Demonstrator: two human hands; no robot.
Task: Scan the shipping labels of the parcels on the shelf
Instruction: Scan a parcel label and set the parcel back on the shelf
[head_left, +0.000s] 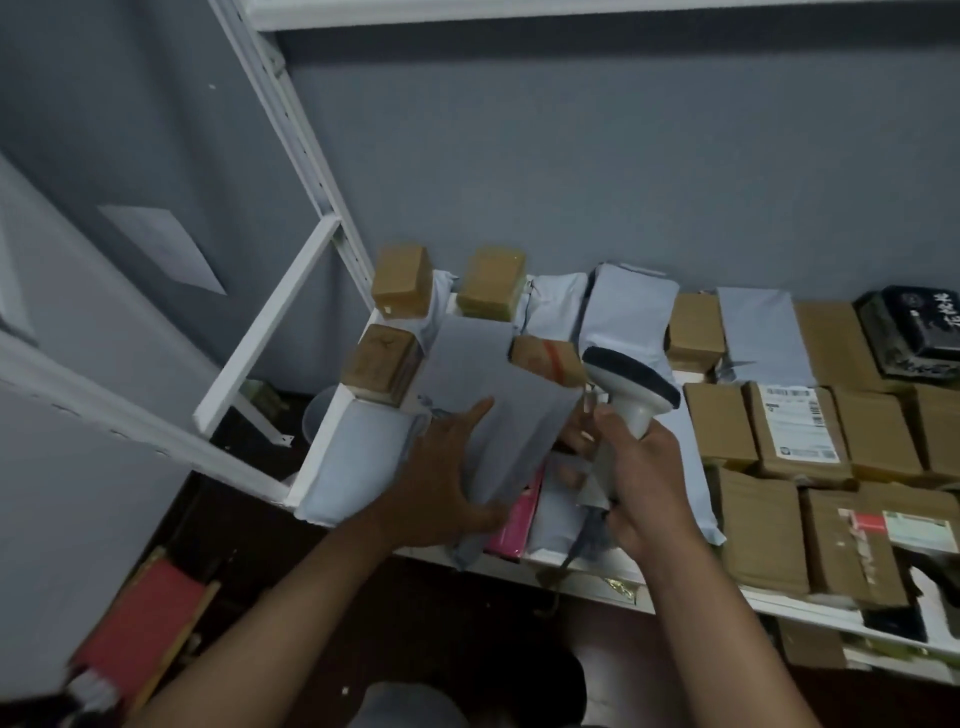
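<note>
My left hand (441, 488) holds a grey poly mailer (498, 400) tilted above the shelf (582, 564), thumb spread across its face, fingers seemingly curled behind. My right hand (641, 488) has its grip clamped round the barcode scanner (631, 387) handle, just beside the mailer.

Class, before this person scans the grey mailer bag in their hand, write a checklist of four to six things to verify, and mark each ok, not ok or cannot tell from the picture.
1. White handheld barcode scanner gripped by the right hand: ok.
2. Flat grey plastic mailer bag held by the left hand: ok.
3. Shipping label showing on the bag's visible face: not ok, that face is plain grey.
4. Scanner head aimed at a label: not ok.
5. Scanner switched on: cannot tell.
6. Another label ready nearby: ok, the brown cardboard box with a white label lies face up on the white metal shelf.
</note>
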